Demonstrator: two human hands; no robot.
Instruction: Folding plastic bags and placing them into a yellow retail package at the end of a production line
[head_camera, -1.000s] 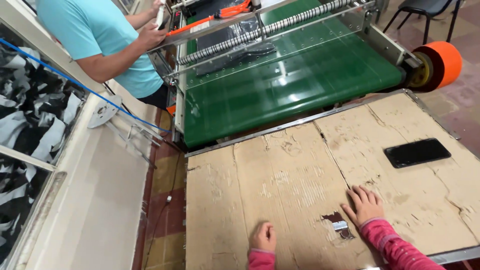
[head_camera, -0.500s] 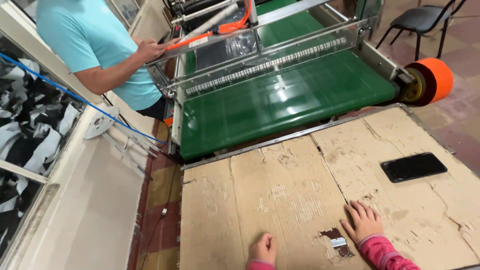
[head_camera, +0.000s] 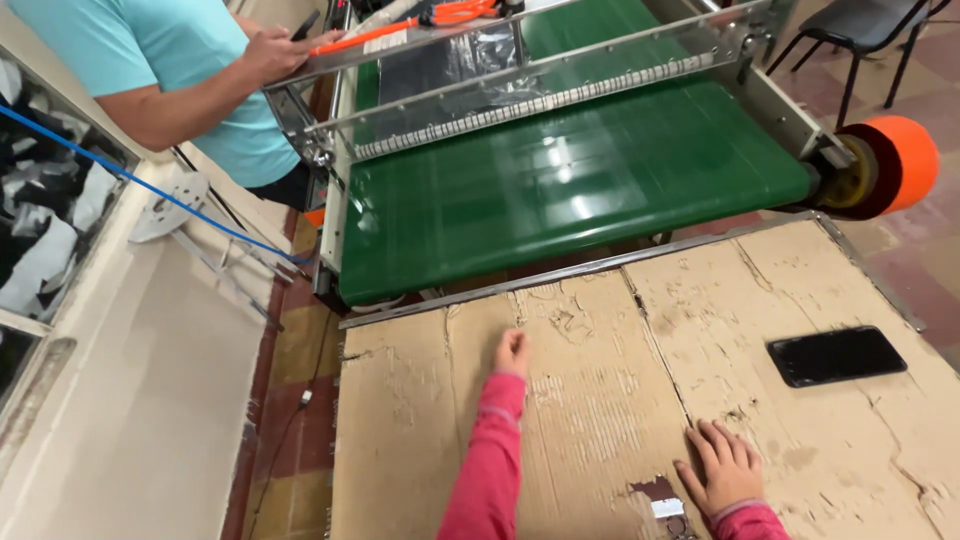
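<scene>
**Two hands on the worn cardboard, nothing held**

Head view shows the person's left hand (head_camera: 511, 352) stretched forward on a pink sleeve (head_camera: 487, 455), curled into a loose fist with the knuckles resting on the torn brown corrugated cardboard sheet (head_camera: 590, 400) that covers the table. Nothing shows inside the fist. Just beyond those knuckles runs the table's metal front edge strip (head_camera: 560, 275), its long axis going left to right across the view, and past it lies the glossy green conveyor belt (head_camera: 570, 190) of the machine.

The right hand (head_camera: 725, 470) lies flat on the same cardboard, fingers (head_camera: 712, 442) spread and released, gripping nothing. Beside its wrist, toward the left hand, sits a small dark torn patch with a white label scrap (head_camera: 662, 502), just beside the palm but seemingly not touched. A flat black rectangular phone (head_camera: 836, 355) lies ahead and to the right of the right fingers, long axis roughly left to right, much nearer this hand than the left.

Another person in a light blue shirt (head_camera: 150, 50) stands at the machine's far left.
</scene>
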